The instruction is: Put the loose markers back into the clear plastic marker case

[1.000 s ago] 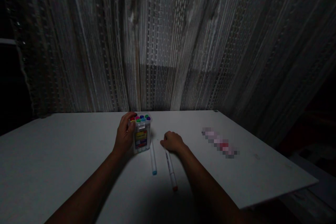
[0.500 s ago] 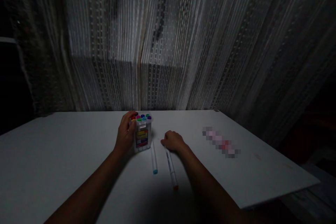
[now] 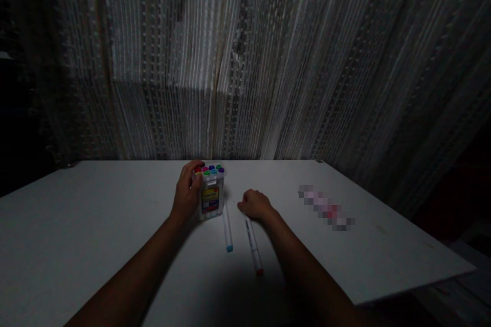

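My left hand (image 3: 187,191) is closed round the left side of a clear plastic marker case (image 3: 210,199), its thumb at the front near the top. The case stands upright on the table with several coloured marker ends showing at its top and a yellow and blue label in front. My right hand (image 3: 256,204) is closed, resting on the table at the far end of a white marker with a red end (image 3: 253,245); its fingertips are partly hidden. Between the hands, a white marker with a light blue end (image 3: 227,232) lies beside the case.
A pixelated pinkish item (image 3: 326,208) lies on the right part of the white table (image 3: 103,214). Behind the far edge hangs a grey striped curtain (image 3: 215,61). The table's right edge slants toward me, with dim, unclear things beyond it.
The camera view has shifted slightly, moving everything a little to the right in the picture. Both hands, the case and the markers keep their places relative to one another.
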The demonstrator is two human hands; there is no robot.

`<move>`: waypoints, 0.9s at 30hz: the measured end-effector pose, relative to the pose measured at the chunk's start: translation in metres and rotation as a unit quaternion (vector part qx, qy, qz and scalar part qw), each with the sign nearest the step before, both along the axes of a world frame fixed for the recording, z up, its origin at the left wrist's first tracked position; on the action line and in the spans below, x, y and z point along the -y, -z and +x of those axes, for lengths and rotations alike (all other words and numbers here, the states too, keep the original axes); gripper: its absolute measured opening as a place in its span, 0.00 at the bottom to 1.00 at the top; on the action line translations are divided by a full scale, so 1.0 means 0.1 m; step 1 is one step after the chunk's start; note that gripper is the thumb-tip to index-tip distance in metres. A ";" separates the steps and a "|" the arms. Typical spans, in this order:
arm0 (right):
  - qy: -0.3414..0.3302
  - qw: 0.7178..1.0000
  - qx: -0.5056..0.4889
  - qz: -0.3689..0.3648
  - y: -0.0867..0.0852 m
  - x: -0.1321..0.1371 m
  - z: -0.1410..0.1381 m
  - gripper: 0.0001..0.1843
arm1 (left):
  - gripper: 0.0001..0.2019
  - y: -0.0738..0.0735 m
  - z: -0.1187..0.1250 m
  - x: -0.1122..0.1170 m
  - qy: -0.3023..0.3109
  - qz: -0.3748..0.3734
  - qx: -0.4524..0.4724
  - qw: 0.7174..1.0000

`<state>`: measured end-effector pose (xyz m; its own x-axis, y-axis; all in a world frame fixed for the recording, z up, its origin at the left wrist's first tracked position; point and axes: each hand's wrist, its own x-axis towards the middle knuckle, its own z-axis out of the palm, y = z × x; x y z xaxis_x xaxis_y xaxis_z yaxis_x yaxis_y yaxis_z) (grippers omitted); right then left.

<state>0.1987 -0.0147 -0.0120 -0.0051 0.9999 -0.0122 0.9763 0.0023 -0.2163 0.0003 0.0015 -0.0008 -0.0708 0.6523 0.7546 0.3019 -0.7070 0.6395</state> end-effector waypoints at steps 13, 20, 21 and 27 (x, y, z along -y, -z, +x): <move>-0.001 1.000 -0.001 -0.003 -0.01 0.02 -0.01 0.14 | 0.21 0.01 -0.02 0.00 0.006 0.011 0.006 1.000; -0.004 1.000 0.000 -0.002 0.00 0.01 -0.01 0.14 | 0.20 0.02 -0.01 -0.02 0.014 0.013 0.012 1.000; -0.005 1.000 -0.001 0.000 0.00 0.01 -0.01 0.14 | 0.21 0.02 -0.01 -0.02 0.016 0.012 0.013 1.000; 0.001 1.000 -0.003 -0.002 -0.01 0.01 -0.01 0.14 | 0.21 0.01 -0.01 -0.01 0.014 0.007 0.011 1.000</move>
<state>0.1972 -0.0154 -0.0109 -0.0032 0.9999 -0.0156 0.9748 -0.0004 -0.2231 -0.0012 0.0026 -0.0019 -0.0699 0.6435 0.7622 0.2671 -0.7241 0.6358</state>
